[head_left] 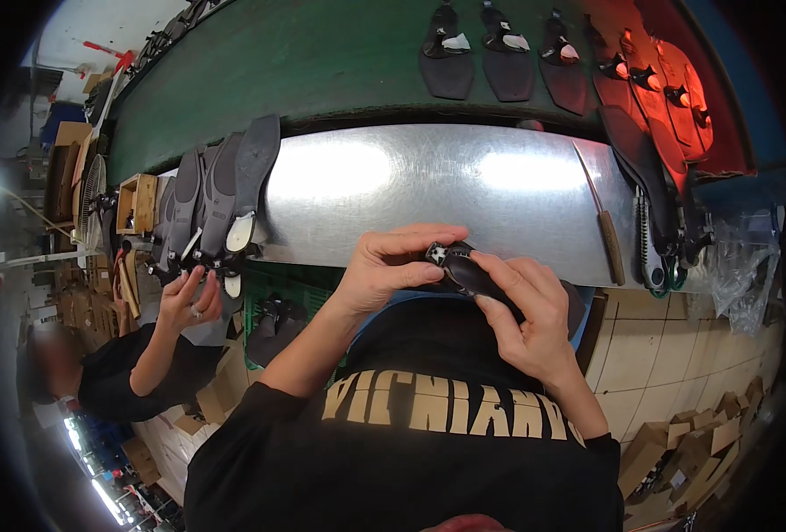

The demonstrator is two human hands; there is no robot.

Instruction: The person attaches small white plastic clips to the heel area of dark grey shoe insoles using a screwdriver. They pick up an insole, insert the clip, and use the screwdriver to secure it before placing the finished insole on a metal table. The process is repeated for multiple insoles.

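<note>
Close to my body, over the near edge of the metal table (366,191), I hold a black sandal (468,273) in both hands. My left hand (391,266) is closed on its left end, thumb and fingers either side of a shiny whitish patch. My right hand (528,310) pinches the dark strap part from the right. The sole mostly lies behind my right hand, so I cannot see its full shape. To the left, several dark sandals (220,182) overlap on the table's end, some with pale pieces at the heel.
A wooden-handled awl (608,235) and a utility knife (648,244) lie right, near scissors (672,275) and dark soles (634,146). Sandals (508,66) sit on the green conveyor belt (322,62), some under red light. A co-worker's hand (189,301) touches the left sandals. A green crate (273,310) stands below.
</note>
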